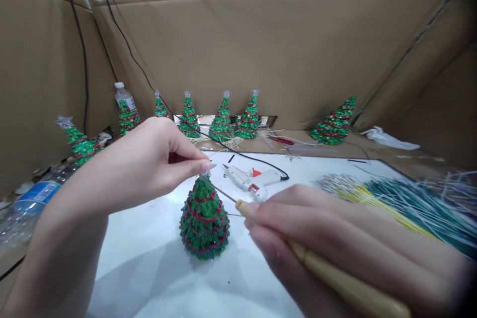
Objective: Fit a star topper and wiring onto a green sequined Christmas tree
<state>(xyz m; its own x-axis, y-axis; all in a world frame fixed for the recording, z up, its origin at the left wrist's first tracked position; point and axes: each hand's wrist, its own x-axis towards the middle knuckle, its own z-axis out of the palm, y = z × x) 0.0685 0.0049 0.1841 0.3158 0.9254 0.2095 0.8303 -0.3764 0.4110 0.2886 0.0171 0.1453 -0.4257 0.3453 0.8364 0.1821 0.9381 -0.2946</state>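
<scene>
A small green glitter tree [204,218] with red garland stands on the white board [149,253] in front of me. My left hand [156,159] pinches a small silver star [208,168] right at the tree's tip. My right hand [335,238] is closed round a wooden-handled awl [335,278], whose thin metal point reaches toward the top of the tree.
A white glue gun [253,179] with a black cord lies behind the tree. Several finished trees [221,121] line the cardboard wall, with another tree [335,121] at the right. Bundles of green and yellow strips [410,203] lie at right, plastic bottles [30,203] at left, red scissors [281,140] behind.
</scene>
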